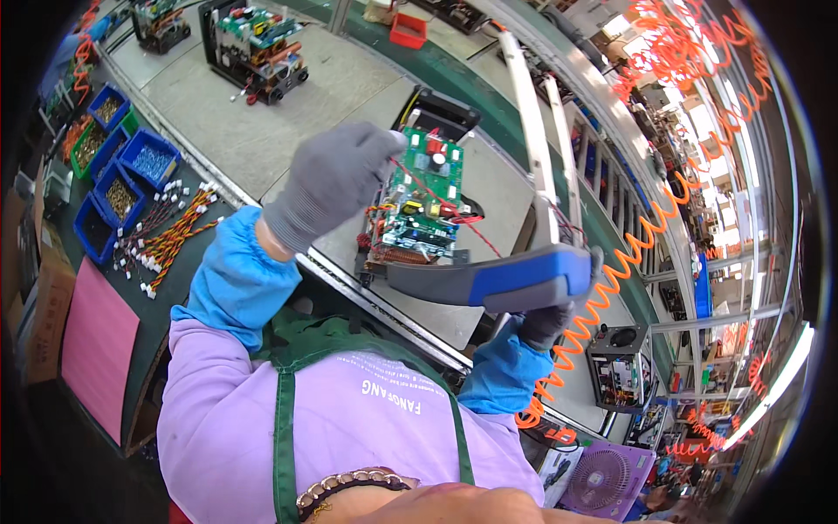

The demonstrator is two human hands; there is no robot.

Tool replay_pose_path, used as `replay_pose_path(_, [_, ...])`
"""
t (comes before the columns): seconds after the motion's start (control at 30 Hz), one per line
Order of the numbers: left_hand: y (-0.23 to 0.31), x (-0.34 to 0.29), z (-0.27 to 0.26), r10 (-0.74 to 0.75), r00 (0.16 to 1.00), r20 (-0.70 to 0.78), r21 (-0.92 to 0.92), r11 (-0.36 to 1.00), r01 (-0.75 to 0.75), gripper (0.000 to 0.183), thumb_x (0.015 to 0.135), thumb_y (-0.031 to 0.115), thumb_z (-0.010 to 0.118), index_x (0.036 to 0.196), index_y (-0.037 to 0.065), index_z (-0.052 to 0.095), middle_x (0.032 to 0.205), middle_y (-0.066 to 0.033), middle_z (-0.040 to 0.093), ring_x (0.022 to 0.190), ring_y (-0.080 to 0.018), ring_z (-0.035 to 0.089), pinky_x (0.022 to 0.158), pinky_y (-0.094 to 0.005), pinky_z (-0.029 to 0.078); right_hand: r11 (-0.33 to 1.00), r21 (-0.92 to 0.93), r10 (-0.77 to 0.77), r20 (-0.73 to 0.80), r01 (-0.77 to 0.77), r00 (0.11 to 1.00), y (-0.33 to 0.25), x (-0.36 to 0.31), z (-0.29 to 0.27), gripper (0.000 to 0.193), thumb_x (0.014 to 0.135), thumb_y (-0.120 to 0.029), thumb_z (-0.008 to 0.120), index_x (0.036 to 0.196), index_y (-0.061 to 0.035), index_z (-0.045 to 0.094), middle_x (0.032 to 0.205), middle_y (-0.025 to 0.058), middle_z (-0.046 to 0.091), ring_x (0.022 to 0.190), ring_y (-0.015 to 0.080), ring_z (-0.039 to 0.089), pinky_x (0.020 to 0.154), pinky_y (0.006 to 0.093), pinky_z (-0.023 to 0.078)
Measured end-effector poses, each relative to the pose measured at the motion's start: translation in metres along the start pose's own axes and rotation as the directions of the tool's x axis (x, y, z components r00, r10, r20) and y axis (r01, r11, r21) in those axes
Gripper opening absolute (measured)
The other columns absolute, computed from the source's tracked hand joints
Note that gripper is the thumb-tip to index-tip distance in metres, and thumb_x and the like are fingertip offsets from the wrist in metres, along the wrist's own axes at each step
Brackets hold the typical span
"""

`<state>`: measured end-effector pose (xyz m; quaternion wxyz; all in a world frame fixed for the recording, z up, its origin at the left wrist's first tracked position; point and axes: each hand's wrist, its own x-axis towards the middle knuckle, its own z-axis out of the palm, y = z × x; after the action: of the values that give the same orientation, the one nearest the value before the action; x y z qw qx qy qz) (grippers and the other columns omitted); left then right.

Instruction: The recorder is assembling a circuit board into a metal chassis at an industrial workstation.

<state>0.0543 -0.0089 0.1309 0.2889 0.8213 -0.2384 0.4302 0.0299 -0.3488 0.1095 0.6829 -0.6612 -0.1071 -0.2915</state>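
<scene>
My left hand, in a grey glove, is closed at the upper left edge of a green circuit board. Its fingertips pinch a thin red wire, which runs across the board toward the panel. The board is crowded with components and sits upon an open machine chassis on the conveyor. My right hand, in a dark glove, grips the right end of a curved grey and blue plastic panel; the panel partly hides its fingers. Behind the board stands a black frame.
To the left, blue bins of small fasteners stand beside bundled coloured wires and a pink sheet. Another chassis is farther along the line. An orange coiled hose hangs at right, near white uprights and a red tray.
</scene>
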Motion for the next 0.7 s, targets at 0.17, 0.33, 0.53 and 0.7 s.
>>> replay_pose_path(0.17, [-0.053,-0.077,0.000,-0.323,0.907,0.271,0.030,0.945,0.327,0.018,0.083,0.015,0.064,0.099,0.009,0.062,0.083,-0.0102,0.060,0.074,-0.0314,0.061,0.062,-0.0385,0.050,0.993,-0.022,0.111,-0.038,-0.112,0.993,0.006,-0.027,-0.032,0.106,0.065,-0.062,0.075,0.142,-0.0065,0.028,0.122,0.0139,0.051,0.105,0.0240,0.057,0.090,0.0374,0.049])
replay_pose_path(0.33, [-0.084,-0.159,0.031,-0.495,0.719,0.488,0.154,0.859,0.488,0.012,0.085,0.021,0.059,0.092,0.013,0.065,0.092,-0.0071,0.060,0.083,-0.0295,0.062,0.067,-0.0409,0.051,0.978,-0.152,0.126,-0.127,-0.144,0.984,0.020,-0.051,-0.043,0.095,0.065,-0.055,0.080,0.136,-0.0096,0.036,0.125,0.0105,0.049,0.112,0.0243,0.053,0.093,0.0397,0.050])
replay_pose_path(0.53, [-0.089,-0.205,0.074,-0.564,0.579,0.589,-0.044,0.693,0.720,0.021,0.088,0.027,0.057,0.099,0.013,0.068,0.090,-0.0104,0.062,0.083,-0.0301,0.062,0.071,-0.0394,0.051,0.972,-0.224,0.075,0.040,-0.064,0.996,0.042,-0.064,-0.010,0.093,0.064,-0.058,0.078,0.134,-0.0115,0.039,0.129,0.0084,0.046,0.112,0.0243,0.052,0.096,0.0414,0.048])
replay_pose_path(0.7, [-0.060,-0.216,0.103,-0.569,0.302,0.765,-0.417,-0.079,0.906,0.023,0.093,0.024,0.057,0.103,0.004,0.065,0.084,-0.0045,0.066,0.080,-0.0170,0.066,0.074,-0.0303,0.053,0.958,-0.236,0.172,0.019,-0.162,0.985,0.051,-0.076,-0.005,0.092,0.064,-0.057,0.079,0.135,-0.0155,0.038,0.129,0.0067,0.045,0.119,0.0283,0.048,0.102,0.0494,0.042])
